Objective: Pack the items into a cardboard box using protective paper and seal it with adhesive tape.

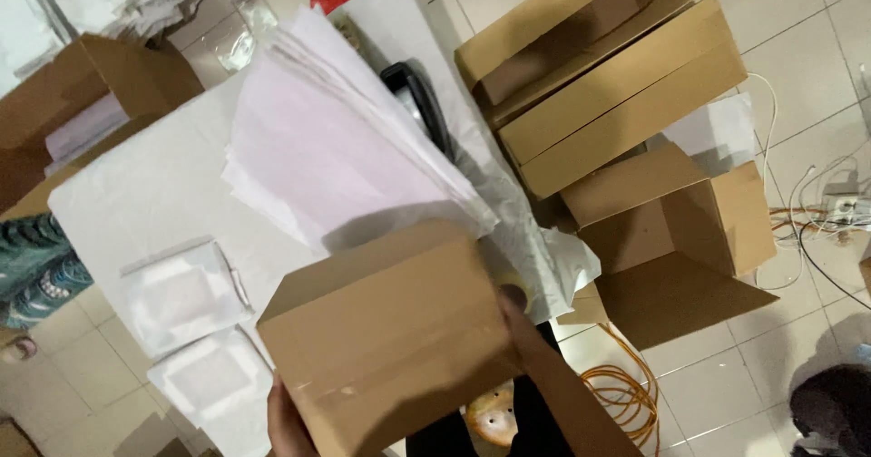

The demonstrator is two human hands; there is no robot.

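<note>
I hold a brown cardboard box (390, 330) low in the middle of the view, over the near edge of a white-covered table (154, 194). My left hand (288, 421) grips its lower left corner from beneath. My right hand (517, 316) presses against its right side, with the forearm running down to the lower right. A stack of thin white tissue sheets (336, 139) lies on the table just beyond the box. Two white wrapped packets, one (181, 294) and the other (213, 380), lie to the box's left.
Open cardboard boxes stand on the tiled floor at right, a large one (617, 85) and a smaller one (676, 230). Another open box (82, 103) sits at far left. An orange cable coil (626, 389), white cables (817, 221) and a black device (419, 103) under paper are nearby.
</note>
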